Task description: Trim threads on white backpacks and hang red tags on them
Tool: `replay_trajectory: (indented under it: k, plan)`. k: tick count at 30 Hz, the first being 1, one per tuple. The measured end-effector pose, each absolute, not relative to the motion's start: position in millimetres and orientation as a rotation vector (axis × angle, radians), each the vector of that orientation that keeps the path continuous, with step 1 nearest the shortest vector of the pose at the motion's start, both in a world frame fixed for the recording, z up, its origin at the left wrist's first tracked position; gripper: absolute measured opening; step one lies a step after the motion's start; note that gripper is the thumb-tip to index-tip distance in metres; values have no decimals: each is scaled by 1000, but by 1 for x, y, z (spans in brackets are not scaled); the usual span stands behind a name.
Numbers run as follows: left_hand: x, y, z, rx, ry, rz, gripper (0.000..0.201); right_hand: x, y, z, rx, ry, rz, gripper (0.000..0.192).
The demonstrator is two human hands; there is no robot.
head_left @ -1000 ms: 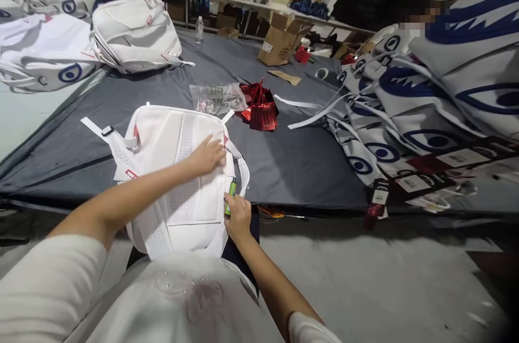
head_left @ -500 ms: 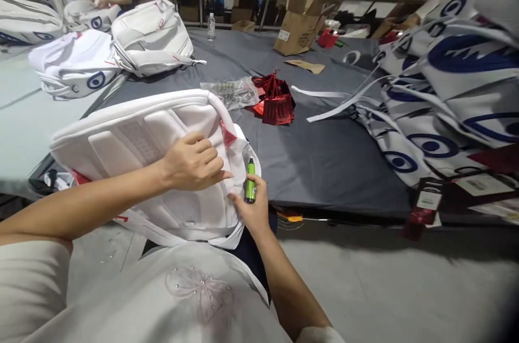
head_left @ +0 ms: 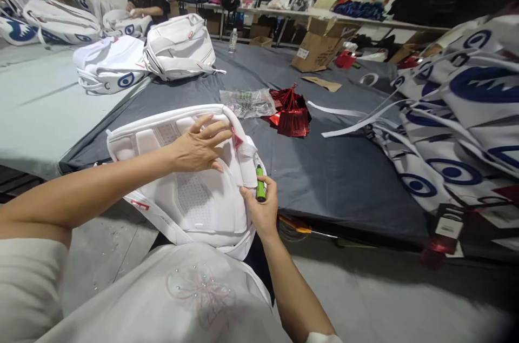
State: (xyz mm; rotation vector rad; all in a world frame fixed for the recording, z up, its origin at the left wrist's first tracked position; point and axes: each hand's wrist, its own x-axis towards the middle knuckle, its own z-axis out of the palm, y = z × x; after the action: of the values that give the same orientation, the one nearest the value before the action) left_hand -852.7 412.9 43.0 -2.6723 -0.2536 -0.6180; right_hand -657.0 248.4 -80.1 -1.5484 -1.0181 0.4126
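The person is holding a white backpack [head_left: 182, 181] upright against their lap at the near edge of the grey bench [head_left: 344, 170], back panel facing the camera. The left hand [head_left: 198, 146] is lying spread over the upper padded part of the pack, fingers splayed and pressing near the top rim – not clenched, more steadying than gripping. The right hand [head_left: 261, 210] is curled around a small green lighter [head_left: 260, 187], thumb and fingers pinching it upright, w/ its top sitting just beside the white shoulder strap [head_left: 247, 159] where a bit of red tag [head_left: 235, 138] is showing. Judging from this, the step in hand looks like finishing work on the strap area – prob. singeing loose thread ends – w/ the lighter brought up to the spot but no flame visible. The next move would be calling for a steady pack, the strap end held clear of the left fingers, and only a brief touch of heat so the white fabric isn't scorched. Further back on the bench are lying a clear plastic bag [head_left: 247, 102] and a heap of red hang tags [head_left: 292, 113]; printed bags w/ blue eye motifs [head_left: 458, 116] are piling up on the right, and more white backpacks [head_left: 178, 48] are sitting far left, near another person at work.
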Motion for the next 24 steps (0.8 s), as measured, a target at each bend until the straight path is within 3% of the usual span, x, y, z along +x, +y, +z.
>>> replay_trajectory:
  k: [8, 15, 20, 24]
  plan:
    - [-871, 448, 57, -2857, -311, -772, 58, -652, 263, -81, -1680, -1117, 333, 43]
    - [-907, 456, 62, -2791, -629, -1013, 40, -651, 269, -89, -1708, -1173, 306, 42]
    - [-852, 427, 31, -2801, -536, -733, 22, -641, 275, -102, -1795, -1146, 260, 40]
    - [-817, 418, -1, -2818, -389, -546, 18, -633, 261, -92, -1795, -1244, -15, 29]
